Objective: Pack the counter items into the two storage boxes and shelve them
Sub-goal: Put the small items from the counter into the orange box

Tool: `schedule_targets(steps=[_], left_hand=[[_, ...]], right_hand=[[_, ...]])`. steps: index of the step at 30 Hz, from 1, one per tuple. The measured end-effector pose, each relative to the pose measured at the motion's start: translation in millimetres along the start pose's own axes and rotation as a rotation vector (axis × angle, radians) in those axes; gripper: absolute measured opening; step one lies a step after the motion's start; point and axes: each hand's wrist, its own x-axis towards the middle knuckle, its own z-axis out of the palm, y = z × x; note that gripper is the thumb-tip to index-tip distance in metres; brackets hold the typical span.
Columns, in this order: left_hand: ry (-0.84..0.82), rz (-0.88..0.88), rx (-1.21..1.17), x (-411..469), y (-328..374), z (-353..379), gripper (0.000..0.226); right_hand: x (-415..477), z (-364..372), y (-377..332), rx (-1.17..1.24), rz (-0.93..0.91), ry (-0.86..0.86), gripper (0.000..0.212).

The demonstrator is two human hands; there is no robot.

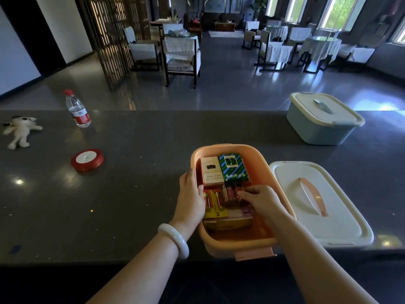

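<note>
An open orange storage box (260,163) stands at the counter's near edge. Inside lie a white carton (210,171), a green-blue striped pack (232,167), battery packs (215,201) and other small packets. My left hand (190,194) grips the box's left rim, fingers curled over it. My right hand (260,199) reaches into the box with its fingertips on a pack of batteries (230,193). The box's white lid (315,202) with an orange handle lies flat to the right. A blue storage box (322,121) with its lid on stands at the far right.
On the dark counter (131,194) to the left lie a red ribbon spool (87,160), a water bottle (77,109) with a red cap, standing, and a white plush toy (20,130). Beyond the counter is a dining room with tables and chairs.
</note>
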Motion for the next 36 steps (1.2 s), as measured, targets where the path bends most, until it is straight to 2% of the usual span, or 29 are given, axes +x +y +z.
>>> schedule_targets(steps=[4, 18, 22, 31, 36], left_hand=[[0.006, -0.007, 0.012, 0.5, 0.4, 0.5, 0.05], [-0.008, -0.023, 0.003, 0.4, -0.4, 0.5, 0.051], [-0.015, -0.03, -0.003, 0.4, -0.9, 0.6, 0.052], [-0.014, -0.042, 0.023, 0.4, -0.5, 0.5, 0.051], [-0.035, -0.045, 0.027, 1.8, -0.6, -0.7, 0.051]], right_hand=[[-0.1, 1.1, 0.5, 0.014, -0.019, -0.01, 0.003], [4.8, 1.9, 5.4, 0.014, -0.03, -0.008, 0.007], [4.9, 1.9, 5.4, 0.0, -0.015, -0.003, 0.021], [1.4, 0.2, 3.5, -0.047, -0.044, 0.02, 0.037], [-1.4, -0.8, 0.5, -0.066, -0.066, 0.051, 0.039]])
